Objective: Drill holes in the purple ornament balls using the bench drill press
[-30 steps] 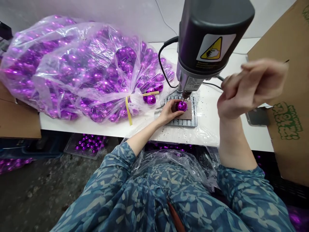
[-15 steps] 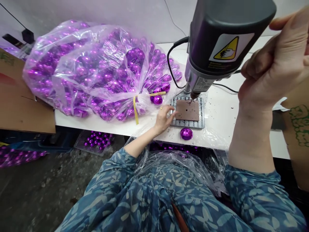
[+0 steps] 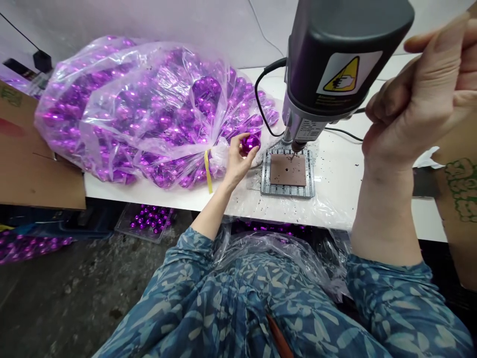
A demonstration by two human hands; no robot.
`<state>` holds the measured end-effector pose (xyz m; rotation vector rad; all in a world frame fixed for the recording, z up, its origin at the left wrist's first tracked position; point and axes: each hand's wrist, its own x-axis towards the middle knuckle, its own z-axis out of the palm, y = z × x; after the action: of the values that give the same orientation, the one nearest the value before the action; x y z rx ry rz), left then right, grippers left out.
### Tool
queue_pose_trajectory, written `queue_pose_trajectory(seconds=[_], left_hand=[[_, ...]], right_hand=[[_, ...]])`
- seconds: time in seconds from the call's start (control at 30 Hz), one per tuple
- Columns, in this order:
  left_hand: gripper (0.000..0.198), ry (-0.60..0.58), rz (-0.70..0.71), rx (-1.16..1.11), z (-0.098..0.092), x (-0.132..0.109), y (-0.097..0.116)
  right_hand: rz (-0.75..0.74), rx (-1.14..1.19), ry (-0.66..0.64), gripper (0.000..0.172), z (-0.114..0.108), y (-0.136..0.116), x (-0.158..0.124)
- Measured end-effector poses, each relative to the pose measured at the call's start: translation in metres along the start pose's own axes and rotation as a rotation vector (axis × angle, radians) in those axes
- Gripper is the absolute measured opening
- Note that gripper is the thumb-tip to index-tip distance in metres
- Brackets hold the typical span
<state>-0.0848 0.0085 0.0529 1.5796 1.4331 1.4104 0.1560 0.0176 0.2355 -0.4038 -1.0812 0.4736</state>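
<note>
My left hand point(image 3: 238, 160) is beside the tied neck of a clear plastic bag point(image 3: 149, 99) full of purple faceted balls. Its thumb and fingers are closed around one shiny purple faceted ball point(image 3: 251, 143). On the right, my right hand point(image 3: 425, 94) is raised beside the black head of a drill press point(image 3: 346, 30). Its fingers are curled round the press lever, which is mostly hidden by the hand. Under the drill bit point(image 3: 297, 147), a brown board point(image 3: 288, 176) with a small hole lies on the slotted metal base point(image 3: 265, 184).
Dark shavings are scattered over the white table point(image 3: 335, 169). Cardboard boxes point(image 3: 40, 154) flank the table on both sides. Below its front edge hangs clear plastic sheeting point(image 3: 261, 248) with purple pieces behind it. A clear tray point(image 3: 149, 221) of small purple pieces sits lower left.
My left hand has moved from the board's left edge up and left, and has taken hold of a ball. The ball in front of the base is gone from the table. My right hand stays raised.
</note>
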Motion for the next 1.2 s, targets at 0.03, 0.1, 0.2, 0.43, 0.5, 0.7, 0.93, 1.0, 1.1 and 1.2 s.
queue_pose_trajectory(seconds=[0.03, 0.1, 0.2, 0.43, 0.5, 0.7, 0.93, 1.0, 1.1, 1.2], left_hand=[[0.044, -0.018, -0.040, -0.146, -0.001, -0.001, 0.003], [0.045, -0.084, -0.154, -0.373, 0.001, -0.004, 0.006], [0.051, -0.235, -0.275, -0.517, 0.009, -0.006, 0.004], [0.072, -0.310, -0.107, -0.367, 0.048, -0.016, -0.020], [0.072, -0.313, -0.056, -0.332, 0.060, -0.016, -0.025], [0.066, -0.352, -0.013, -0.259, 0.074, -0.014, -0.029], [0.066, -0.357, 0.055, -0.122, 0.078, -0.020, -0.033], [0.064, -0.356, 0.089, -0.077, 0.078, -0.024, -0.031], [0.062, -0.366, 0.151, -0.057, 0.080, -0.032, -0.026], [0.058, -0.349, 0.149, -0.078, 0.084, -0.036, -0.021]], right_hand=[[0.000, 0.001, 0.000, 0.042, 0.000, -0.001, 0.000], [0.026, -0.022, -0.012, 0.041, 0.000, -0.001, 0.000], [-0.004, -0.023, 0.010, 0.041, 0.001, 0.001, 0.000], [-0.070, -0.052, -0.015, 0.045, 0.000, 0.006, -0.001], [-0.083, -0.051, 0.000, 0.047, 0.000, 0.006, -0.001], [-0.128, -0.114, -0.021, 0.048, -0.001, 0.008, -0.001], [-0.105, -0.133, -0.027, 0.048, 0.000, 0.004, -0.002], [-0.102, -0.105, -0.022, 0.045, 0.001, 0.004, -0.002], [-0.120, -0.111, 0.007, 0.043, 0.001, 0.005, -0.003], [-0.118, -0.172, -0.006, 0.048, 0.000, 0.005, -0.003]])
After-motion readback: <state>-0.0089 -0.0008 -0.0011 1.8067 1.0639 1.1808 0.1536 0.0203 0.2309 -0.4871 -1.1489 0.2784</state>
